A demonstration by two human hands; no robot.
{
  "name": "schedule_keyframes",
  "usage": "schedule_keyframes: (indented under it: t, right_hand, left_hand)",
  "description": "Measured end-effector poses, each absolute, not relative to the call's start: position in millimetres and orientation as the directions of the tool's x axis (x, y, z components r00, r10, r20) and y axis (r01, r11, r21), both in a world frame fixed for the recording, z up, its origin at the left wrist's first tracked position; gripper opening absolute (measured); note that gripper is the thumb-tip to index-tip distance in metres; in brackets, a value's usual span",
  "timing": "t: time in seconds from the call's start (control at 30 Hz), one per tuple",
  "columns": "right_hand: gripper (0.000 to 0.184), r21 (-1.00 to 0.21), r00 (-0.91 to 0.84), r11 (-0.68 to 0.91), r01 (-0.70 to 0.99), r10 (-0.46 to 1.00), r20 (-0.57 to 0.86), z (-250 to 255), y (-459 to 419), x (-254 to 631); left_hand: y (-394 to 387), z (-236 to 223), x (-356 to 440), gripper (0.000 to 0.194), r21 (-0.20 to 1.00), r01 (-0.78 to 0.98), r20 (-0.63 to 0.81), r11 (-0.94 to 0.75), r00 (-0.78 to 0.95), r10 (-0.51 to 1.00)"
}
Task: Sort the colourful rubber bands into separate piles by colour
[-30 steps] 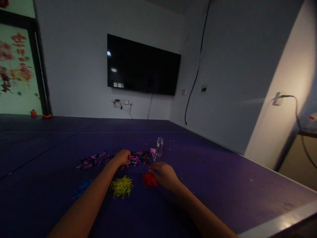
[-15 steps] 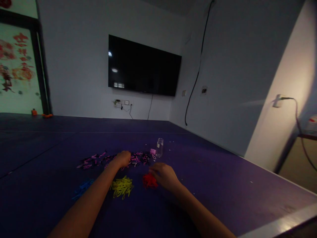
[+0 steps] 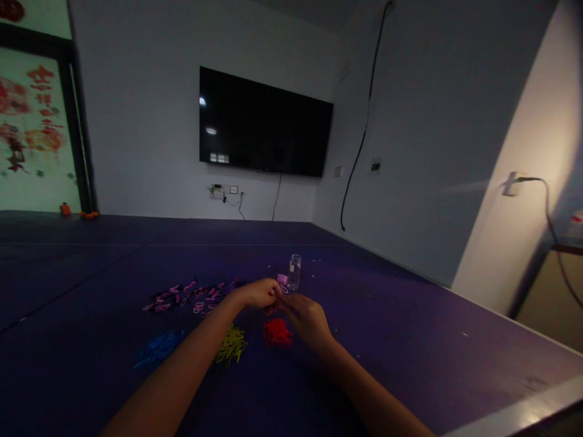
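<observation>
My left hand (image 3: 260, 294) and my right hand (image 3: 308, 317) meet at the fingertips above the red pile. Both have their fingers pinched together; whatever is between them is too small to make out. Just below lies a heap of red elastic bands (image 3: 277, 333). Yellow elastic bands (image 3: 231, 345) are partly covered by my left forearm, and a blue heap (image 3: 159, 348) lies to its left. Behind the forearm spread loose pink and black elastic bands (image 3: 175, 297); my left hand hides some of them.
A clear jar (image 3: 294, 272) stands upright beyond my hands, with a small pink object (image 3: 282, 279) beside it. The dark blue surface (image 3: 401, 340) reaches back to the wall. A television (image 3: 264, 121) and a hanging black cable (image 3: 364, 133) are on the walls.
My left hand has moved right, from the pink and black bands to my right hand's fingertips. My right hand has shifted only slightly. More of the blue heap shows.
</observation>
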State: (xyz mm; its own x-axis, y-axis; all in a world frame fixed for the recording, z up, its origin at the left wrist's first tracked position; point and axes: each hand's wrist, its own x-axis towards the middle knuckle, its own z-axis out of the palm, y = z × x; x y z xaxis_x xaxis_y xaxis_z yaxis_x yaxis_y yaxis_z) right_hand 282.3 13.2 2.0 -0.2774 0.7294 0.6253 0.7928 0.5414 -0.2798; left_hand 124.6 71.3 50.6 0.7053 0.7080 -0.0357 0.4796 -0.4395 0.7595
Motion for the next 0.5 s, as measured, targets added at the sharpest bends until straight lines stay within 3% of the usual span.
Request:
schedule_keyframes:
  t: [0.13, 0.23, 0.37, 0.5]
  right_hand:
    - [0.026, -0.292, -0.289, 0.564, 0.772, 0.721, 0.63, 3, 13, 283]
    - [0.026, -0.29, -0.299, 0.557, 0.778, 0.735, 0.608, 6, 12, 283]
    - [0.021, -0.275, -0.325, 0.504, 0.819, 0.802, 0.501, 11, 12, 284]
    - [0.018, -0.24, -0.447, 0.558, 0.794, 0.804, 0.392, 16, 10, 286]
  left_hand:
    - [69, 50, 121, 0.025, 0.81, 0.421, -0.024, -0.407, 0.718, 0.696]
    - [74, 51, 116, 0.033, 0.769, 0.484, -0.04, -0.417, 0.688, 0.725]
    - [96, 51, 101, 0.041, 0.644, 0.646, 0.074, -0.41, 0.481, 0.874]
    - [124, 50, 70, 0.044, 0.559, 0.754, 0.212, -0.346, 0.273, 0.938]
